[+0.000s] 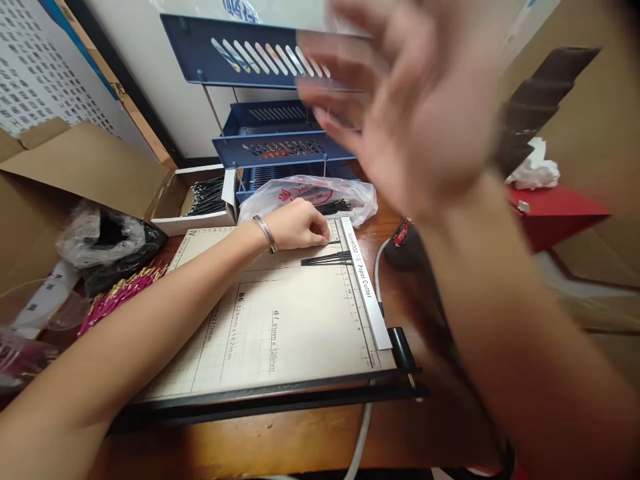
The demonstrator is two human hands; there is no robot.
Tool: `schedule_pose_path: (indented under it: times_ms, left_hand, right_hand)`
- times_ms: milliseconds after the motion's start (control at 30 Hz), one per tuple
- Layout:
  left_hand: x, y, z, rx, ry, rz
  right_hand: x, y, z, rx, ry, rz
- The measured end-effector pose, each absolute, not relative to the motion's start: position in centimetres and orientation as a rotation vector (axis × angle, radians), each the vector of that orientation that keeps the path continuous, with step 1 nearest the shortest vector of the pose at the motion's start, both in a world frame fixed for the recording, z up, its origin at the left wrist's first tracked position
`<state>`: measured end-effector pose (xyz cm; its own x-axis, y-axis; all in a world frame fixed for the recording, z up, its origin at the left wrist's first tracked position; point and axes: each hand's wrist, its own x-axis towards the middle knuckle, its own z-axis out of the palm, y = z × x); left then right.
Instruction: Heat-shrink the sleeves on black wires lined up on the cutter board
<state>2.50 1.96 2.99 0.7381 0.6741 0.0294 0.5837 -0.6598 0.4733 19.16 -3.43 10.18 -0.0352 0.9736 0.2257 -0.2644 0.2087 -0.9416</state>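
Observation:
My left hand (297, 225), with a metal bangle at the wrist, rests on the far part of the paper cutter (300, 320). Its thumb and fingers are pinched on a thin black cord (334, 242), whose end points to the white guard strip (367, 283). Nearer to me, several black cords (325, 259) lie side by side with their ends at that strip. My right hand (400, 113) is raised high at the right, blurred by motion. Its fingers look apart, and nothing shows in them.
Behind the cutter are a plastic bag (350, 193) with black cords, a white box (203, 223) of black cords and a blue tiered rack (270, 153). Purple cords (123, 297) and an open carton (85, 160) stand left. At right is a red box (560, 217).

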Motion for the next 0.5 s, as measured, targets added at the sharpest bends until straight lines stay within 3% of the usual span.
schedule_pose_path:
  times_ms: [167,267,500]
  left_hand:
    - [2.4,2.1,2.9,2.533,0.946,0.297]
    - [2.4,2.4,2.7,2.521,0.919,0.298]
    - [1.5,3.1,2.1,2.505,0.907,0.297]
  right_hand:
    - [21.3,-2.6,-0.6,-0.905,-1.243,0.822]
    - [22.4,-1.3,-6.1,-0.985,-1.117,0.934]
    - [22.5,-1.3,-7.5,-0.941,-0.987,1.215]
